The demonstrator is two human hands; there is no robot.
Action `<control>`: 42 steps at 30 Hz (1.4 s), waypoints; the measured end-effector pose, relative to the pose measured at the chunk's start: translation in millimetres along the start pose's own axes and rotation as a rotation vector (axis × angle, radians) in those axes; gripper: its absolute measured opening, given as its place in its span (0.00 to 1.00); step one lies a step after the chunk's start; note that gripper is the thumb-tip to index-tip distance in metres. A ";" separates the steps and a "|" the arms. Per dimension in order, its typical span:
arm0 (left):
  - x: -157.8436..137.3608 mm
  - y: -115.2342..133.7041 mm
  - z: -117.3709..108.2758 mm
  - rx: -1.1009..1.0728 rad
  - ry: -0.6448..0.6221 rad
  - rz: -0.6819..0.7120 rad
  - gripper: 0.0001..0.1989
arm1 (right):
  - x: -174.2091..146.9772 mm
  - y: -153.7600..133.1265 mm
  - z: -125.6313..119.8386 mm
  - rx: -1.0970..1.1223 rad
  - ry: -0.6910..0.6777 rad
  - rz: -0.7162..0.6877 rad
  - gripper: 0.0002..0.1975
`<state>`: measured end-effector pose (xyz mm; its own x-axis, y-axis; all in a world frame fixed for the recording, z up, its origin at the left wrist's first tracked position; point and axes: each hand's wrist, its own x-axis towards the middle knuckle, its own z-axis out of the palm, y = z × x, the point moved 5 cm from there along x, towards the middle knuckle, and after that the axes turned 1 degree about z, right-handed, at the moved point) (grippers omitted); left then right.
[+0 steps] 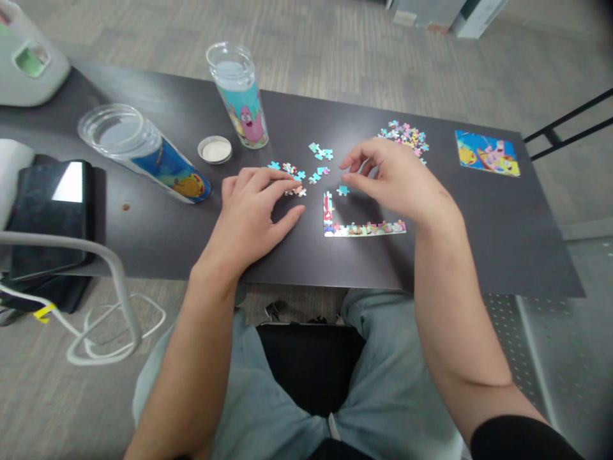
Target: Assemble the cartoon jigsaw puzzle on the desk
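Observation:
My left hand [251, 217] rests palm down on the dark table, fingers spread, its fingertips touching or just above a small group of loose jigsaw pieces [290, 169]. My right hand [395, 176] hovers with curved fingers; a gap shows between thumb and index finger, and I see nothing in it. Just below that thumb lies a single light-blue jigsaw piece [343, 190]. An L-shaped joined strip of puzzle edge [366, 229] lies nearer to me, its short arm on the left. More blue pieces [320, 151] sit between the hands, toward the far side.
Behind my right hand is a heap of mixed jigsaw pieces [407, 135], partly hidden. A picture card [487, 153] lies farther right. Two clear-topped cartoon tubes [244, 105] and a round lid [215, 151] stand at left. A black tablet-like device [50, 217] lies at far left.

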<state>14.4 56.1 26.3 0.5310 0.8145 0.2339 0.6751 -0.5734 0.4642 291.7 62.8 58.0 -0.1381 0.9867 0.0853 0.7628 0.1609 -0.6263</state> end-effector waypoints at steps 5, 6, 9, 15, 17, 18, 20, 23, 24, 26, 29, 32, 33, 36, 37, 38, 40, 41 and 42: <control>-8.4 -20.2 -4.1 0.041 0.013 -0.016 0.24 | 6.5 -16.6 -12.7 -0.100 0.055 -0.048 0.05; -9.8 -22.1 -2.8 0.038 0.016 -0.017 0.24 | 10.4 -12.6 -10.0 -0.121 0.060 -0.050 0.06; -12.3 -24.3 0.7 0.029 0.021 -0.025 0.25 | 22.7 5.3 5.9 -0.171 0.078 -0.041 0.12; -14.5 -22.2 1.8 0.020 0.048 -0.036 0.27 | 32.9 18.9 40.8 -0.285 0.082 -0.031 0.25; -15.0 -21.7 2.0 0.030 0.068 -0.051 0.27 | 32.4 18.1 46.0 -0.301 0.065 -0.046 0.25; -15.1 -21.2 2.0 0.036 0.079 -0.058 0.28 | 32.0 18.5 46.5 -0.300 0.066 -0.045 0.24; -14.8 -19.4 2.5 0.044 0.091 -0.064 0.28 | 31.1 20.6 44.7 -0.295 0.088 -0.034 0.22; -12.6 -11.7 5.5 0.021 0.082 -0.037 0.25 | 30.1 25.6 39.2 -0.294 0.134 -0.019 0.20; -11.4 -7.6 7.5 0.005 0.071 -0.019 0.24 | 30.0 27.2 37.7 -0.296 0.147 -0.018 0.21; -8.4 1.9 12.7 -0.028 0.045 0.018 0.22 | 30.5 31.0 35.9 -0.304 0.162 -0.016 0.24; -3.5 16.0 21.3 -0.059 0.011 0.068 0.21 | 35.0 38.2 37.0 -0.288 0.146 -0.022 0.23; 1.5 24.6 27.8 -0.075 -0.031 0.100 0.22 | 47.3 45.5 39.6 -0.212 0.139 -0.044 0.20; 3.2 25.9 29.2 -0.080 -0.047 0.104 0.22 | 53.5 47.7 40.4 -0.186 0.142 -0.048 0.20; 8.0 26.1 31.3 -0.081 -0.094 0.089 0.23 | 75.0 50.7 43.2 -0.131 0.130 -0.079 0.22; 9.5 25.4 31.5 -0.077 -0.104 0.078 0.23 | 81.7 50.4 44.2 -0.120 0.115 -0.103 0.22; 10.8 24.7 31.4 -0.074 -0.109 0.066 0.23 | 87.6 49.9 45.1 -0.108 0.099 -0.127 0.21; 13.1 23.6 30.8 -0.072 -0.107 0.049 0.23 | 96.0 49.9 46.1 -0.078 0.066 -0.158 0.17; 14.1 23.3 30.4 -0.073 -0.102 0.044 0.23 | 98.6 50.8 46.3 -0.060 0.052 -0.162 0.15; 15.1 23.2 30.1 -0.073 -0.098 0.042 0.23 | 100.1 51.9 46.2 -0.043 0.043 -0.163 0.14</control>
<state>53.5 52.4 14.9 0.6079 0.7753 0.1716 0.6138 -0.5959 0.5179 288.2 168.9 -1.7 -0.2357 0.9474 0.2165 0.7592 0.3186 -0.5675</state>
